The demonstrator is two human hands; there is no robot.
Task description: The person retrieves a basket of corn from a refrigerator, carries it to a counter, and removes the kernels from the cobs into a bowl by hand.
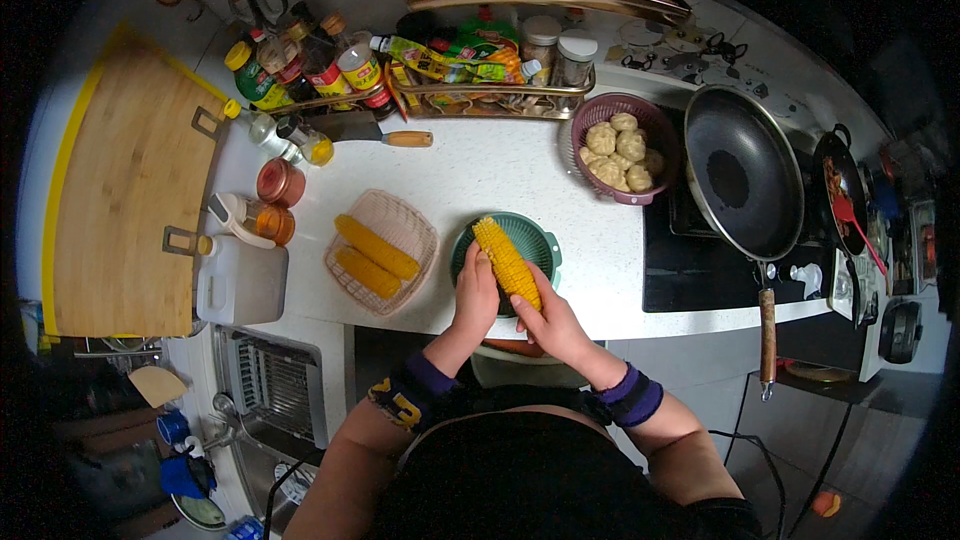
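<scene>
A yellow corn cob (507, 261) slants between my two hands, over a green plastic basket (556, 249). My left hand (475, 292) grips its left side near the upper part. Around its lower end are the fingers and thumb of my right hand (551, 321). Left of the green basket, a pale pink woven basket (431, 229) holds two more corn cobs, a longer one (377, 246) and a shorter one (367, 272). Part of the green basket's inside is hidden by my hands and the cob.
A cleaver (367, 129) lies at the back of the white counter. Steamed buns (630, 144) fill a purple basket (581, 127). A frying pan (742, 172) rests on the black cooktop (675, 277). Jars and a plastic jug (244, 285) stand at left, beside a wooden board (135, 202).
</scene>
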